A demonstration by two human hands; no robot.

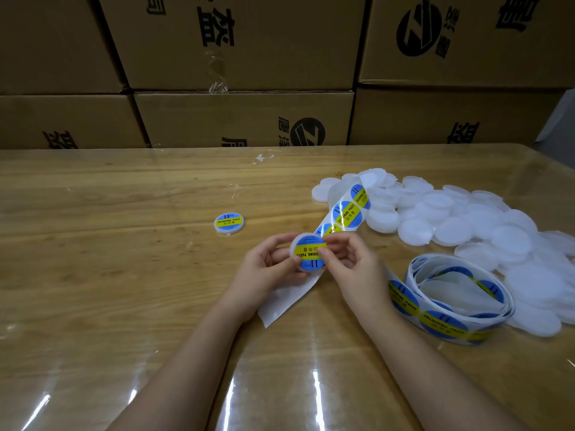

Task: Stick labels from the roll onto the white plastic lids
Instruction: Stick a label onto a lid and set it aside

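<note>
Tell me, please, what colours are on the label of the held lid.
The label is blue with a yellow band; head view.

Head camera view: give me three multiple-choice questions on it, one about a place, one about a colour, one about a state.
1. Where is the finished labelled lid?
A. Alone on the table, left of the left hand
B. On a cardboard box
C. Under the backing strip

2. What colours are the labels on the label roll?
A. Red and white
B. Green and black
C. Blue and yellow

3. The held lid, between the left hand and the right hand, is:
A. Bare
B. Labelled
C. Cracked in two

Answers:
1 A: it sits by itself on the wood.
2 C: the labels are blue discs with yellow bands.
3 B: a label covers its face, with a thumb at each side.
</note>
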